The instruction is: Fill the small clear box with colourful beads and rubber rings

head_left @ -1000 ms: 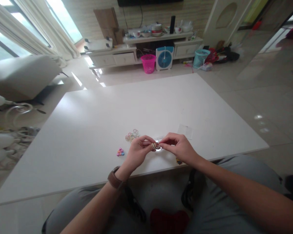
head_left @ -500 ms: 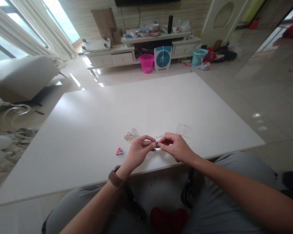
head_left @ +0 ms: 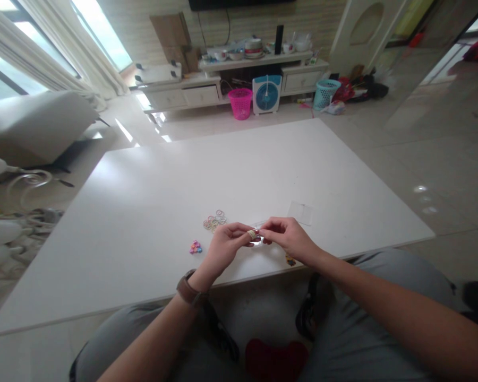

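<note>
My left hand (head_left: 227, 245), with a brown watch on its wrist, is closed near the table's front edge. Its fingertips hold a small bundle of striped, pale hair ties (head_left: 252, 234). Fingertip to fingertip with it, my right hand (head_left: 289, 239) is pinched closed beside the bundle. A tiny reddish bit shows between the two hands, too small to name. Under them lies a clear plastic box (head_left: 258, 224), mostly covered. Left of the hands are a loose pile of thin coloured hair ties (head_left: 214, 220) and a cluster of tiny pink, orange and blue pieces (head_left: 195, 247).
A clear flat lid (head_left: 301, 213) lies right of my hands on the white table (head_left: 207, 170). Small yellow-and-black pieces (head_left: 290, 260) sit at the front edge below my right wrist. Across the floor stand a pink basket (head_left: 240, 103), a blue fan (head_left: 267, 94) and a cabinet (head_left: 302, 80).
My right hand has shifted slightly, and the yellow-and-black pieces show more below it. The striped bundle has turned a little in my left fingers. The view has moved slightly.
</note>
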Available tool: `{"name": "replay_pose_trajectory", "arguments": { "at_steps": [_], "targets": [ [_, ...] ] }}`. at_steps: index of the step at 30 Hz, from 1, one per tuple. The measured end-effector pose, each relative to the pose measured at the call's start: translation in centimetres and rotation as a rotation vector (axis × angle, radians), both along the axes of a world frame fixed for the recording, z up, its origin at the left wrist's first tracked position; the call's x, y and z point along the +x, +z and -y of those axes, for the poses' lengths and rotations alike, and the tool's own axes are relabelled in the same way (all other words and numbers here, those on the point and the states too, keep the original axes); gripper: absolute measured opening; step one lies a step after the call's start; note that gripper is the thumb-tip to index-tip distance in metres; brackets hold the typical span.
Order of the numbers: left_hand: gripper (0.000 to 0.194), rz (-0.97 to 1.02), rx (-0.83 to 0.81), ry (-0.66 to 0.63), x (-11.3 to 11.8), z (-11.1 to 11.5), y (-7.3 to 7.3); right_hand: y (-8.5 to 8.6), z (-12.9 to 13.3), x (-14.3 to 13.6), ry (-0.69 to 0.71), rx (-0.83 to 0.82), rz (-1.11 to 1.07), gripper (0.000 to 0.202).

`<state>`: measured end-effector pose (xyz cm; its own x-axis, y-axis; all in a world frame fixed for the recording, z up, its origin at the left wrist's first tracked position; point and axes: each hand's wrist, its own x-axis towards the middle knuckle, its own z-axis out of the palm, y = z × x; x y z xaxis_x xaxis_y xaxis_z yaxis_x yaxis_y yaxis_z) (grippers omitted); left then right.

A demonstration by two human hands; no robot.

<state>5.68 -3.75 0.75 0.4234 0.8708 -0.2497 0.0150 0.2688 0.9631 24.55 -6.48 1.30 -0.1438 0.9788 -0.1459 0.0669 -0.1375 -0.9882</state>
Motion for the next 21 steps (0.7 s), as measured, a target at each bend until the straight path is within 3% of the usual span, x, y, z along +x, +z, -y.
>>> {"name": "replay_pose_trajectory", "arguments": {
  "at_steps": [6, 21],
  "targets": [
    [0.031, 0.014, 0.004, 0.024, -0.07, -0.07, -0.13, -0.2, -0.16, 0.24, 0.018, -0.046, -0.078, 0.034],
    [0.037, 0.008, 0.027, -0.056, -0.21, -0.25, -0.41, 0.11, 0.1, 0.08, -0.002, -0.002, 0.008, 0.029]
  ]
}}
